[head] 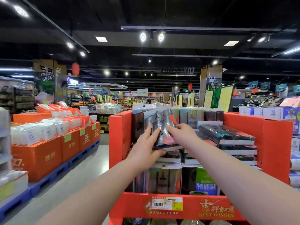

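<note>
Head view: I have the grey pack [159, 122], socks by the look of it, held upright over the middle of the red display box [274, 143], just in front of the upright row of packs [191, 117] along the box's back wall. My left hand [144, 150] has it clamped: fingers [150, 132] spread up the front face, thumb tucked under the bottom edge. My right hand [185, 133] lays straight fingers across the pack's face from the box's right side. The thumb is hidden, so I cannot tell whether that hand pinches or only steadies.

I judge the step to be setting this pack into or lifting it out of the box. To do it well I would let the left hand carry the weight and use the right only to keep the pack square. I would move it straight up or down, clear of the flat stack [227, 135] on the box's right side, since a tilted pack could catch the upright row's hang tabs and drag neighbours over.
</note>
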Demonstrator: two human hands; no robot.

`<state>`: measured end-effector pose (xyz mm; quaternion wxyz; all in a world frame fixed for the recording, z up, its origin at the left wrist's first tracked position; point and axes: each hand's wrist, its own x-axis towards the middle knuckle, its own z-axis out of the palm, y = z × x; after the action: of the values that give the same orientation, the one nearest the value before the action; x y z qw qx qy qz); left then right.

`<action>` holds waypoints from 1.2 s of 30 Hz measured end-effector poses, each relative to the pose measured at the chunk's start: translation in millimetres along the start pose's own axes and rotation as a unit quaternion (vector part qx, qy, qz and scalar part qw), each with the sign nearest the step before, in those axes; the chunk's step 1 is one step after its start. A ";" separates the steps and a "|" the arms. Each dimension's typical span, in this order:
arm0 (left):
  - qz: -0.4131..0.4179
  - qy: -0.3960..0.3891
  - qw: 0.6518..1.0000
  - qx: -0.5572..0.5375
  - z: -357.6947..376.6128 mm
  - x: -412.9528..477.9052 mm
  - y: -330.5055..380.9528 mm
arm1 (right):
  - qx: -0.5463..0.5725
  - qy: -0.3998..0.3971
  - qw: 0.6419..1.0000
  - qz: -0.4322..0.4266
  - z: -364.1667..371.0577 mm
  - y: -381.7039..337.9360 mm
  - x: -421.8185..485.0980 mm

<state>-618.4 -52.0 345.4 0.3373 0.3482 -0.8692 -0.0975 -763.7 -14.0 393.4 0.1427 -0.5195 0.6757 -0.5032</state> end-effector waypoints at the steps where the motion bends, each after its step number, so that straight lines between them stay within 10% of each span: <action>1: -0.002 -0.002 1.000 -0.003 0.0 2.2 0.6 | -0.031 -0.001 0.999 -0.009 -2.0 -2.1 1.0; 12: -0.005 -0.083 0.996 -0.029 -1.8 26.9 -11.9 | -0.494 -0.122 0.844 -0.168 -15.3 11.0 -17.6; 36: -0.048 -0.020 0.998 -0.022 13.4 27.1 -11.4 | -0.470 -0.035 0.852 -0.229 -46.7 40.5 -20.3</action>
<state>-635.3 -79.4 344.7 0.3228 0.3795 -0.8557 -0.1398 -811.2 26.1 374.2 -0.2144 -0.6816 0.6882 -0.1260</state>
